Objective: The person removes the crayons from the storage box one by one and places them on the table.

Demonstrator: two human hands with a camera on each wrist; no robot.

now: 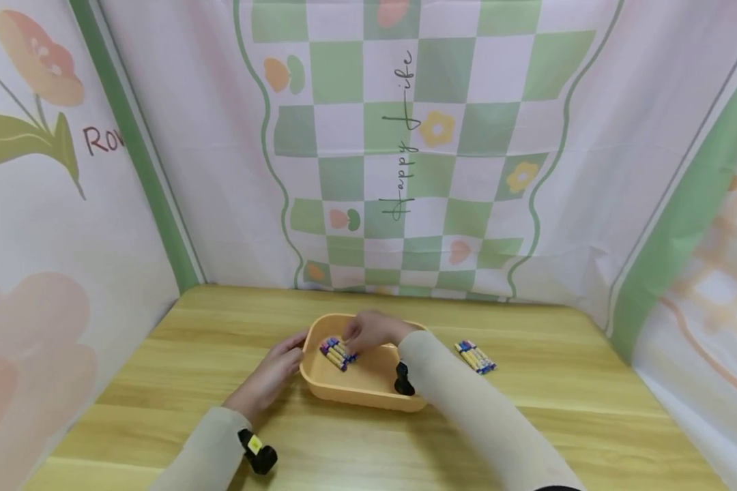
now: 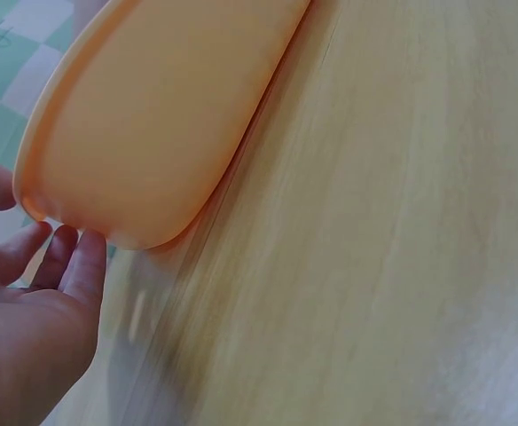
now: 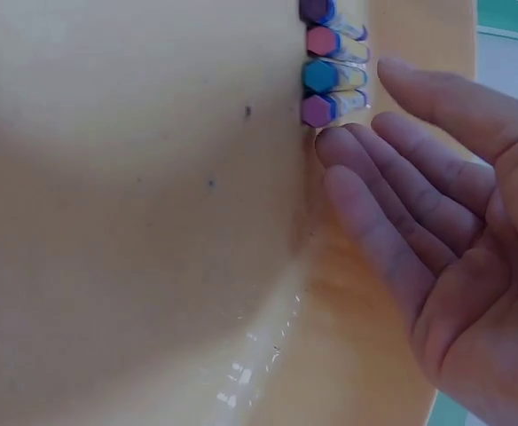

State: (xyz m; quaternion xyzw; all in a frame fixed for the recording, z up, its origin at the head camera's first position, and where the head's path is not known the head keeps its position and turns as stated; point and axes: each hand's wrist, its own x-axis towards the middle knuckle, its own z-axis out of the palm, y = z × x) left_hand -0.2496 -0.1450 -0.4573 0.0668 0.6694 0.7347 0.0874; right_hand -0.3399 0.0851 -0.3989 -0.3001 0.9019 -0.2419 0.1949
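"Happy Life" is running up the checked far curtain (image 1: 432, 184); the crayon labels are showing too small to read. The table (image 1: 596, 389) is leaving open room right of the orange basket (image 1: 362, 395), where a second row of crayons (image 1: 475, 356) is lying. Inside the basket, toward the left, crayons (image 1: 334, 356) are lying side by side. The right hand (image 1: 371, 329), thumb and fingers spread apart, is gripping nothing beside them; the left hand (image 1: 276, 372), fingers loosely extended, is touching the basket's left outer wall.
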